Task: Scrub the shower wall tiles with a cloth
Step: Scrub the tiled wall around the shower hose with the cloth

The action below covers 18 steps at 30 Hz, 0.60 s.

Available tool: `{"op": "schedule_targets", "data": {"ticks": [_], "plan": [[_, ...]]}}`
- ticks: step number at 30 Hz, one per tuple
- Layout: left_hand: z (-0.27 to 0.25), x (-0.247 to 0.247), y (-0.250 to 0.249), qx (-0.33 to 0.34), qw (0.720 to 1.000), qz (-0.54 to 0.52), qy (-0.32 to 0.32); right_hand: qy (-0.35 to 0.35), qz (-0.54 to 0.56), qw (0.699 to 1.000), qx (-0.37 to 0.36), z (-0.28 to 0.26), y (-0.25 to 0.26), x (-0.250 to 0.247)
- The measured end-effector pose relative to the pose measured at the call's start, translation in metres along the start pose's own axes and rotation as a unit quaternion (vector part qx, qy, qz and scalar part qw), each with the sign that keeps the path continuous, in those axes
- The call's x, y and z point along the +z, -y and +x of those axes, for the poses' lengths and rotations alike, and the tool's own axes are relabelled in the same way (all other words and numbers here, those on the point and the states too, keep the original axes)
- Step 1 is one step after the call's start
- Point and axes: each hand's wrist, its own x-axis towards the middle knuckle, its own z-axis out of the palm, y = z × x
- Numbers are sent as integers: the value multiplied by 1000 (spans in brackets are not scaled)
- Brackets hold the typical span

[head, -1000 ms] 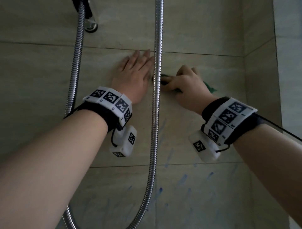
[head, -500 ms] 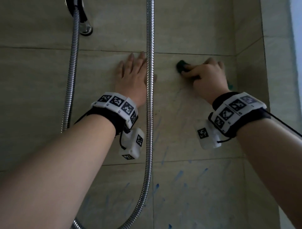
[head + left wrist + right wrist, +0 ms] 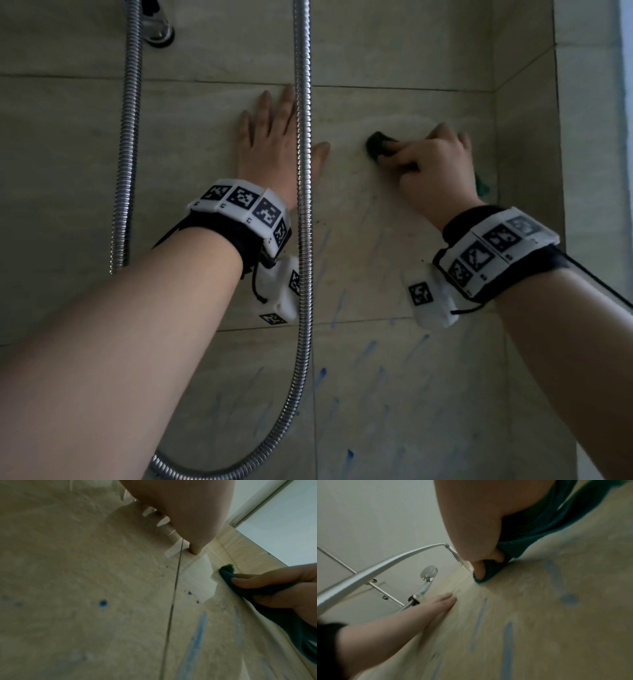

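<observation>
My right hand (image 3: 431, 168) grips the green cloth (image 3: 376, 147) against the wall tiles (image 3: 394, 240), right of the shower hose (image 3: 304, 205); my left hand (image 3: 274, 144) lies flat, fingers straight, behind the hose.

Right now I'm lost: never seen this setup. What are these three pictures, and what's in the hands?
No machine: a person with cameras strapped to head and wrists. The head view looks at a tiled shower wall. The left hand lies flat on the tiles beside the metal shower hose. The right hand grips a dark green cloth pressed against the wall. Blue streaks mark the tiles below. The left wrist view shows the cloth from the side; the right wrist view shows it under the palm.
</observation>
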Motion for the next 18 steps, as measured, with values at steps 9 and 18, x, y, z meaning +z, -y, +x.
{"op": "schedule_targets", "data": {"ticks": [9, 18], "plan": [[2, 4, 5, 6, 1000, 5, 5, 20, -40, 992, -115, -12, -10, -12], [15, 14, -19, 69, 996, 56, 6, 54, -22, 976, -212, -31, -2, 4]]}}
